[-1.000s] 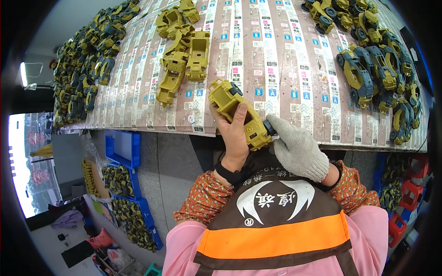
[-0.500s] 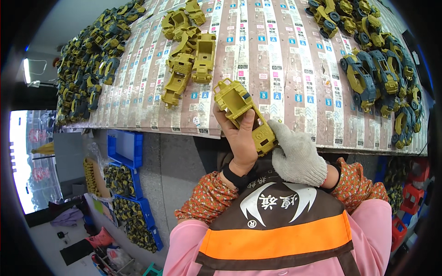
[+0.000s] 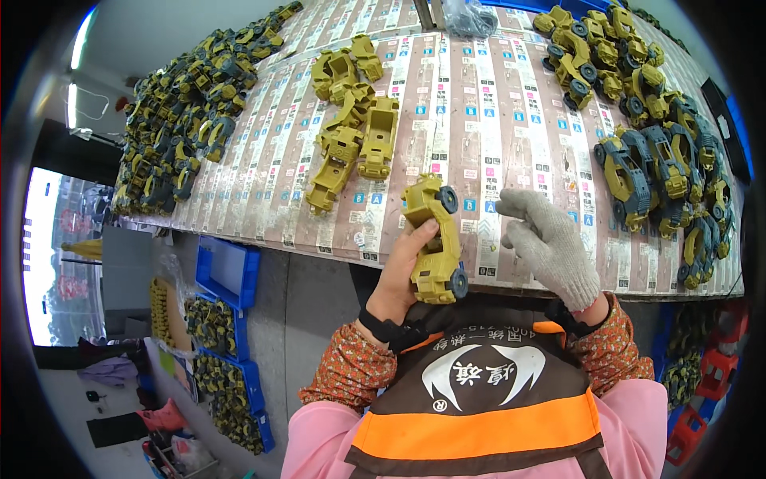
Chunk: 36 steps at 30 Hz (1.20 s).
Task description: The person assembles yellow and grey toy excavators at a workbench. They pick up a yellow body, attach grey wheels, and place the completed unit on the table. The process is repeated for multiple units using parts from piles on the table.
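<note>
My bare left hand point(image 3: 397, 275) is closed around a mustard-yellow toy truck point(image 3: 437, 267), held tilted over the table's front edge. Two dark wheels show on the side of the truck that faces right. To its right, my right hand point(image 3: 553, 254), in a pale knitted glove, hovers apart from the truck with its fingers spread. I see nothing in it. Beyond my left hand lies a small group of yellow truck bodies without visible wheels, among them a body with an open bed point(image 3: 378, 140).
Piles of yellow and dark toy vehicles lie on the table point(image 3: 447, 96) at the left point(image 3: 179, 120) and right point(image 3: 638, 160). A clear plastic bag point(image 3: 471, 17) sits at the far edge. Blue crates point(image 3: 227, 271) with more parts stand lower left; red stools point(image 3: 716, 367) are lower right.
The truck has been turned so its wheeled side shows. My right hand has come off it and moved right, fingers spreading. The view has shifted, showing more of the table's far side.
</note>
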### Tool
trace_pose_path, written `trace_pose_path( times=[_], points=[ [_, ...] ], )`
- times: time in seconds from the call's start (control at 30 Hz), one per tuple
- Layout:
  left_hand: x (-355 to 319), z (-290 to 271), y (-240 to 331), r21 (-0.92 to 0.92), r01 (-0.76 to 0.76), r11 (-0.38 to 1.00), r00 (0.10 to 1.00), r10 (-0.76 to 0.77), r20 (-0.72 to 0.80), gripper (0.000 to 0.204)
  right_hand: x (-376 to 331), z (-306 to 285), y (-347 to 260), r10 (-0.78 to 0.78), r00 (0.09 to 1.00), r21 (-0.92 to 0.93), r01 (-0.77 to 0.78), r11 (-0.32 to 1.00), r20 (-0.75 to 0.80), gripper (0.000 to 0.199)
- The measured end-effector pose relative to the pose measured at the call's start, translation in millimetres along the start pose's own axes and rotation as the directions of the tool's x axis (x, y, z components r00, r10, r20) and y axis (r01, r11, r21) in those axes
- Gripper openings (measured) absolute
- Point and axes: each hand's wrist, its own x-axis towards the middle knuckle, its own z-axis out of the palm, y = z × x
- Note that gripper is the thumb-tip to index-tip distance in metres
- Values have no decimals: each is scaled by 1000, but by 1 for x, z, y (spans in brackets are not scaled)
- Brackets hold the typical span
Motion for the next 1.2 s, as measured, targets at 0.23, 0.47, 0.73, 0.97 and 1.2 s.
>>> trace_pose_path(
  times=[0.23,0.47,0.73,0.97,1.2],
  points=[
    [-5,10,-9,50,-68,996,998,68,5,69,7,27,-26,19,994,-67,-12,998,112,71],
    [-11,2,-3,107,-47,993,998,41,53,76,-3,45,-9,-205,965,-372,252,894,161,81],
    [-15,13,4,280,-136,950,989,113,94,63,12,33,20,20,999,61,-22,998,35,68],
    [-16,-19,29,780,-391,489,834,547,75,44,44,23,-2,40,987,-41,-47,998,-154,63],
    [-13,-32,59,968,-177,-181,573,780,250,47,76,70,-18,-231,972,-379,226,897,32,66]
  ],
)
